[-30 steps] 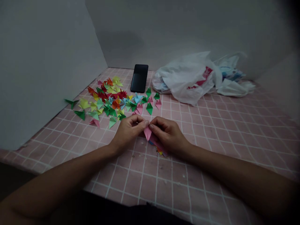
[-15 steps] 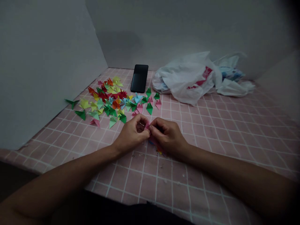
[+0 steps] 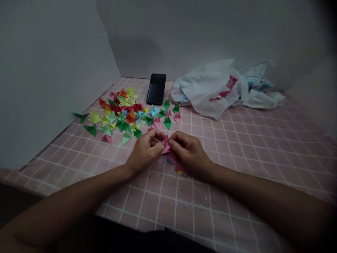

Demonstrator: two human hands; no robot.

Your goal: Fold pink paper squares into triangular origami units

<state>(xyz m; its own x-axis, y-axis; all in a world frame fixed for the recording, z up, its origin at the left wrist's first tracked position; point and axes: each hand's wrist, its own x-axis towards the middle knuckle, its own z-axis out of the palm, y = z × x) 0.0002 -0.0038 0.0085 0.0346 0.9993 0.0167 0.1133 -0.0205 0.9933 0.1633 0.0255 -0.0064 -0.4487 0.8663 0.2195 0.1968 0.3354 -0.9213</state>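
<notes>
Head view: left hand [image 3: 144, 150] and right hand [image 3: 192, 154] pinch a pink folded paper [image 3: 165, 146] on the near side of the black phone [image 3: 156, 89].
Each hand's thumb presses toward its fingers, paper between. Small folded papers [image 3: 130, 117] lie mostly to the phone's left and near side; a white plastic bag [image 3: 207, 88] rests to its right.

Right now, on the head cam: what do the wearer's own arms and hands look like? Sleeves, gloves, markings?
Left hand and right hand: bare, no gloves, no rings visible. Left forearm and right forearm: no sleeves, watch, bands, cables or markings in view. Some fingers are partly hidden; upper arms are out of frame.
</notes>
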